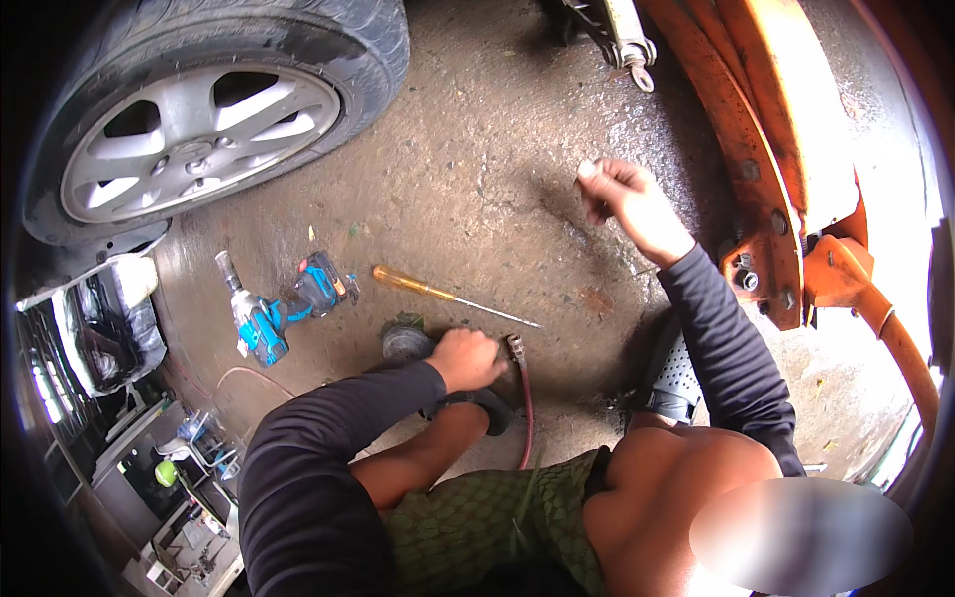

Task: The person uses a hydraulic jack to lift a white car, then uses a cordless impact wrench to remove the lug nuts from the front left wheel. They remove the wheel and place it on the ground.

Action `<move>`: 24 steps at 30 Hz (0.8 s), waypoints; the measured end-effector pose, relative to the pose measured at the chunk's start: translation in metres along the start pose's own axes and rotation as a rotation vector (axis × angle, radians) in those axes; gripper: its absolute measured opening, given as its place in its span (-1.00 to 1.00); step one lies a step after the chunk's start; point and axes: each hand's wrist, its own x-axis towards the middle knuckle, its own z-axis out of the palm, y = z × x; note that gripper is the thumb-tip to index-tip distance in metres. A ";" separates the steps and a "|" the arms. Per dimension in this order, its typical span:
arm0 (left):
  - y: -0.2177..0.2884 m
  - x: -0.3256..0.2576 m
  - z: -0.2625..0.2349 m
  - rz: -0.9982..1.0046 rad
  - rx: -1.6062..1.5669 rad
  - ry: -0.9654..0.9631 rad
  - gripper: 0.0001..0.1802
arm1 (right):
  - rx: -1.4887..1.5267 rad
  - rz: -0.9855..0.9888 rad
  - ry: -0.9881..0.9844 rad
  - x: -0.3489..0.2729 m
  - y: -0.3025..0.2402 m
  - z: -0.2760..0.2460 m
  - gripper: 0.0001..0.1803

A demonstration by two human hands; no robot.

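Screwdriver [438,290], amber handle, lies on wet concrete floor [468,149] mid-frame, tip pointing right. Air hose [526,418] with metal coupler just below tip. Left hand [466,360] between them and lower left, fingers loosely curled; grip contents hidden. Right hand [637,209], right of centre, fingers bent toward thumb; unclear if anything pinched. Blue cordless impact wrench [263,323] left of centre, car wheel [197,151] upper left, orange steel frame [761,189] upper right.

A vehicle workshop — car wheel [197,151] at 10 o'clock, orange machinery [781,109] at 2. On the wet floor [448,179] lie a blue power tool [265,326] at 9, a screwdriver [423,286] mid-dial.
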 end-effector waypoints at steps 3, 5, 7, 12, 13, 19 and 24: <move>-0.024 0.008 -0.025 -0.343 -0.325 -0.003 -0.19 | -0.329 -0.057 -0.085 -0.020 0.010 0.031 -0.61; -0.047 0.000 -0.041 -0.747 -0.761 0.019 -0.07 | -0.389 -0.129 -0.239 -0.026 0.024 0.051 -0.69; -0.069 -0.011 -0.036 -0.948 -0.982 0.254 -0.02 | -0.386 -0.188 -0.316 -0.028 0.035 0.062 -0.72; -0.088 0.020 -0.029 -0.847 -1.326 0.634 -0.23 | -0.545 -0.068 -0.302 -0.028 0.025 0.076 -0.71; -0.082 0.028 -0.036 -0.799 -1.416 0.696 -0.45 | -0.564 -0.064 -0.300 -0.029 0.022 0.074 -0.71; -0.015 0.064 -0.132 -0.352 -1.667 0.900 -0.63 | -0.688 -0.457 0.252 -0.020 0.011 0.047 -0.50; 0.013 0.096 -0.192 -0.112 -1.991 1.009 -0.55 | -0.216 -0.439 0.665 0.009 -0.025 -0.024 -0.53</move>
